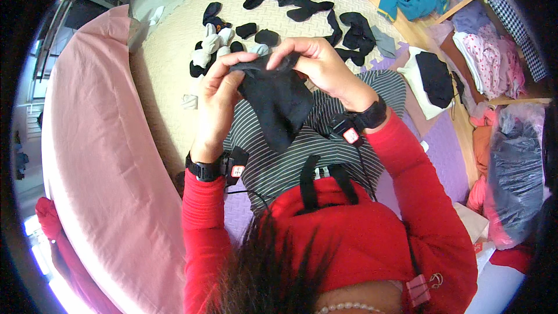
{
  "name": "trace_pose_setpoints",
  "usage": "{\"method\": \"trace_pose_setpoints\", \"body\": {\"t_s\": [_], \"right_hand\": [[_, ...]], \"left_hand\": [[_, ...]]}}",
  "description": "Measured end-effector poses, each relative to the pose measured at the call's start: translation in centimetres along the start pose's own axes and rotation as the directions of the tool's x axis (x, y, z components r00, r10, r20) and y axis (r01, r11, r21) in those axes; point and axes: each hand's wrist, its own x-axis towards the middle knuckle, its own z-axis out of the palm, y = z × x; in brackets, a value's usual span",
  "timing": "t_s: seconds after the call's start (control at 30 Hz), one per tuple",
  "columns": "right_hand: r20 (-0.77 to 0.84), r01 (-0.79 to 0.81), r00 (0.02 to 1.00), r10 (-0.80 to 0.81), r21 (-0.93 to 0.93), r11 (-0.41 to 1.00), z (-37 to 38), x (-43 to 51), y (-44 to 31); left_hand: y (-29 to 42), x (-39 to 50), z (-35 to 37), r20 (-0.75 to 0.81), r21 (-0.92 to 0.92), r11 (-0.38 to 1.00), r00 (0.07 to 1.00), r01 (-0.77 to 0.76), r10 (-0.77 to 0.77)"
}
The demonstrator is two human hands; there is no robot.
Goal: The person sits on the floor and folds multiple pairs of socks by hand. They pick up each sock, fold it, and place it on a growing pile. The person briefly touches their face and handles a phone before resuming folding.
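Observation:
A black sock hangs by its cuff between my two hands, toe down, over my striped trousers. Thumb and finger of my left hand pinch the cuff's left side. My right hand grips the right side of the same cuff, its index finger bent over the top edge. Just beyond the hands lies a cluster of balled white and black socks. Farther off, loose black socks are scattered on the cream foam mat.
Along the left runs a bed edge with a pink sheet. At right stand wooden shelves with folded clothes and a clear plastic bag of dark cloth. A black folded cloth lies on white fabric near my right knee. Cables hang from both wrist devices.

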Motion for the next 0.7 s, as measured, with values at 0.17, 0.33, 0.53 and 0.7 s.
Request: {"method": "trace_pose_setpoints", "body": {"t_s": [0.17,0.33,0.53,0.7], "right_hand": [[0.066,0.079,0.996,-0.061,-0.32,0.944,-0.9,-0.7,-0.9],[0.035,-0.139,0.989,0.141,-0.049,0.989,-0.9,-0.9,-2.6],[-0.035,0.301,0.88,-0.474,-0.731,0.613,0.1,-1.1,-1.8],[0.173,0.461,0.794,-0.583,-0.797,0.39,0.3,-2.0,-1.1]], "left_hand": [[0.1,0.4,0.2,-0.006,0.445,0.883,0.986,0.152,-0.167],[-0.2,0.9,0.5,0.121,0.596,0.76,0.965,-0.259,0.234],[-0.6,0.9,0.7,-0.04,0.188,0.971,0.989,0.146,-0.141],[-1.1,0.9,1.3,0.051,0.274,0.956,0.992,0.099,-0.118]]}}
